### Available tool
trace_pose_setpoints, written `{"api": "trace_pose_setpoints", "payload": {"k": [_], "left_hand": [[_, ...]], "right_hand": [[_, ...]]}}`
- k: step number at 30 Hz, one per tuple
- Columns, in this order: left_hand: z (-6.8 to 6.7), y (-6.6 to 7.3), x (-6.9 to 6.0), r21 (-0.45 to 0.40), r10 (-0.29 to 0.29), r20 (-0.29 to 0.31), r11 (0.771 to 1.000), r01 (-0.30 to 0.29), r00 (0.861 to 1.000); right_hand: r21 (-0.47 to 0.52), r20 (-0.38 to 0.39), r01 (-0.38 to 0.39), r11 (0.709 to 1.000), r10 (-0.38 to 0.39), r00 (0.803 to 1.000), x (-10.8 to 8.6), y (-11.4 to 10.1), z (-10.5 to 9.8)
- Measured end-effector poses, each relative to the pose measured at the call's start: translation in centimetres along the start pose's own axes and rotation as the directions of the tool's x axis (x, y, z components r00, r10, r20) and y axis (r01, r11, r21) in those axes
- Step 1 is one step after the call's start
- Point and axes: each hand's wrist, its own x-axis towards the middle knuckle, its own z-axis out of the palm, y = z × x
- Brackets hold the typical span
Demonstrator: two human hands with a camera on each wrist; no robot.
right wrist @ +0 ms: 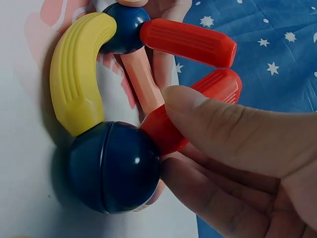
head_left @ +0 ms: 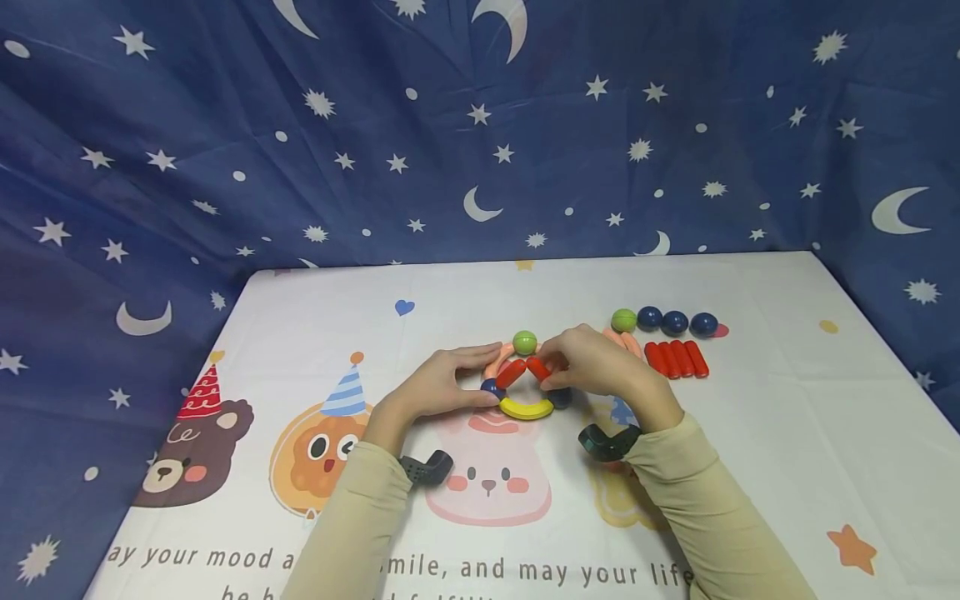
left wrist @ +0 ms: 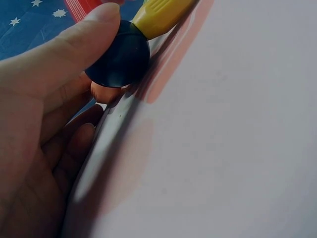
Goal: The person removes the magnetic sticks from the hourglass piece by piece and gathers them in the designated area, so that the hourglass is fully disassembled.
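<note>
A ring of magnetic rods and balls lies on the table under both hands. My left hand (head_left: 438,383) holds its left side, with the thumb against a blue ball (left wrist: 121,57) and the fingers along a peach curved rod (head_left: 493,362). My right hand (head_left: 592,362) pinches a red rod (right wrist: 166,131) between thumb and fingers; its lower end meets the right blue ball (right wrist: 114,168). A second red rod (right wrist: 190,42) slants up from the left ball. Between the balls runs a yellow curved rod (head_left: 527,410). A green ball (head_left: 524,342) tops the ring. The right peach rod is mostly hidden.
To the right, a green ball (head_left: 624,320) and several blue balls (head_left: 675,322) form a row. Below them lie several red rods (head_left: 677,359) side by side. Peach rods (head_left: 628,342) show partly behind the right hand. A blue starry cloth (head_left: 480,133) hangs behind the table.
</note>
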Motion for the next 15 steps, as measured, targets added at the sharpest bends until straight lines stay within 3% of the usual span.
{"api": "trace_pose_setpoints", "payload": {"k": [7, 15], "left_hand": [[0.1, 0.1, 0.1, 0.005, 0.002, -0.005, 1.0, -0.002, 1.0], [0.1, 0.2, -0.1, 0.01, -0.035, -0.012, 0.999, 0.035, 0.999]], "right_hand": [[0.008, -0.012, -0.001, 1.0, 0.001, 1.0, 0.1, 0.6, 0.1], [0.056, -0.007, -0.061, 0.997, 0.061, 0.998, 0.4, 1.5, 0.3]]}}
